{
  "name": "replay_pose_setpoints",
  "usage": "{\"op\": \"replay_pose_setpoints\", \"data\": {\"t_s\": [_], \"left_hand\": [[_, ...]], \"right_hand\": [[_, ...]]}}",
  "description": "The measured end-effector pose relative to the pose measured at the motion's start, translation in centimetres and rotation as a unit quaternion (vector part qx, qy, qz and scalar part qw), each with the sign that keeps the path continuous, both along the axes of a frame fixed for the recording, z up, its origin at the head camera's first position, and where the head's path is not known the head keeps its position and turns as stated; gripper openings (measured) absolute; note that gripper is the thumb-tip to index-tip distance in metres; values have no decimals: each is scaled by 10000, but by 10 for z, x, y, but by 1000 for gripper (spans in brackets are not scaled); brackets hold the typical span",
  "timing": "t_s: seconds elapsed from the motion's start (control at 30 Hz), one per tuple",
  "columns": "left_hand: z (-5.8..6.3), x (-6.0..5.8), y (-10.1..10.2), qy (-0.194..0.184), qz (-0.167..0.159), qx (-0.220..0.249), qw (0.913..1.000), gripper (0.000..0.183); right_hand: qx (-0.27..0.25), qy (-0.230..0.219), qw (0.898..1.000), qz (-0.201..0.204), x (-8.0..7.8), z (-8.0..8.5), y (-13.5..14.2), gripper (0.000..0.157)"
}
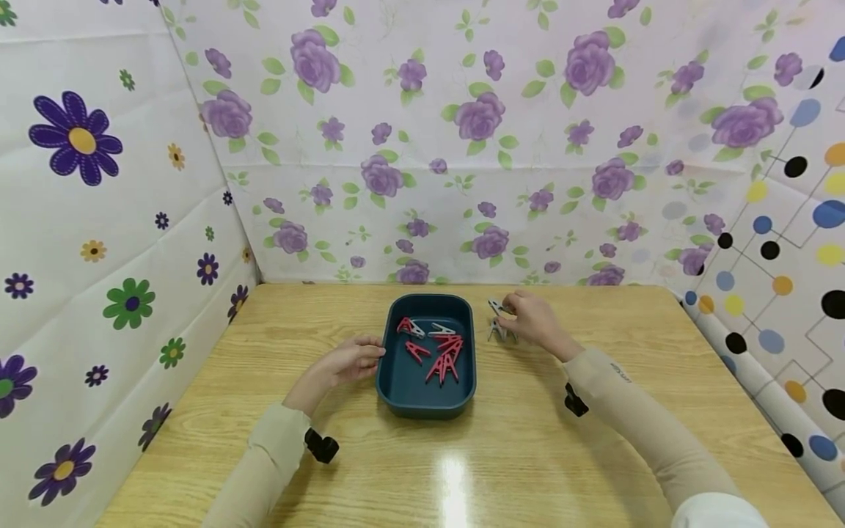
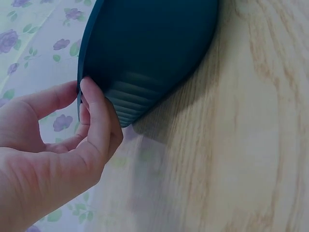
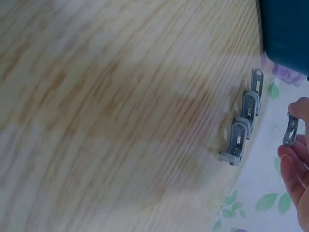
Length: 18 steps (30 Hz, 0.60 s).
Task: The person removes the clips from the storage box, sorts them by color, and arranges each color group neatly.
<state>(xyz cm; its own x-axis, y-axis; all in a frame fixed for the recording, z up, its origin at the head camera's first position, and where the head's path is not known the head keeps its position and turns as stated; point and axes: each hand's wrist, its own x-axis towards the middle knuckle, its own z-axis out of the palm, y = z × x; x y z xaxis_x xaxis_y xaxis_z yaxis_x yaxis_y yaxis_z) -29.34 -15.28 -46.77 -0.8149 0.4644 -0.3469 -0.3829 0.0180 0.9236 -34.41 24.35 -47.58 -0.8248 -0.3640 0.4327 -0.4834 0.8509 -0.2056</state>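
Wooden table, flowery walls all around us.
Our left hand pinches the blue tray's left rim; our right hand pinches a grey clip near the tray's right edge.

A wooden table carries a blue tray and grey clothespins.

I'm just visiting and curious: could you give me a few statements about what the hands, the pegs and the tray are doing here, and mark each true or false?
1. The left hand touches the rim of the blue tray. True.
2. The right hand holds a red peg. False: it pinches a grey peg.
3. Red pegs lie inside the tray. True.
4. The tray stands on a glass table. False: the table is wood-patterned.
5. More grey pegs lie on the table beside the tray. True.
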Motion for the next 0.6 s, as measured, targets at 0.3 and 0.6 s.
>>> {"op": "replay_pose_setpoints", "data": {"t_s": [0.3, 0.6], "left_hand": [[-1, 2, -1, 24, 27, -128, 9999, 9], [-2, 3, -2, 18, 0, -70, 10000, 12]], "right_hand": [[197, -735, 9965, -340, 4, 8, 5, 29], [224, -959, 9927, -693, 8, 3, 17, 30]]}}
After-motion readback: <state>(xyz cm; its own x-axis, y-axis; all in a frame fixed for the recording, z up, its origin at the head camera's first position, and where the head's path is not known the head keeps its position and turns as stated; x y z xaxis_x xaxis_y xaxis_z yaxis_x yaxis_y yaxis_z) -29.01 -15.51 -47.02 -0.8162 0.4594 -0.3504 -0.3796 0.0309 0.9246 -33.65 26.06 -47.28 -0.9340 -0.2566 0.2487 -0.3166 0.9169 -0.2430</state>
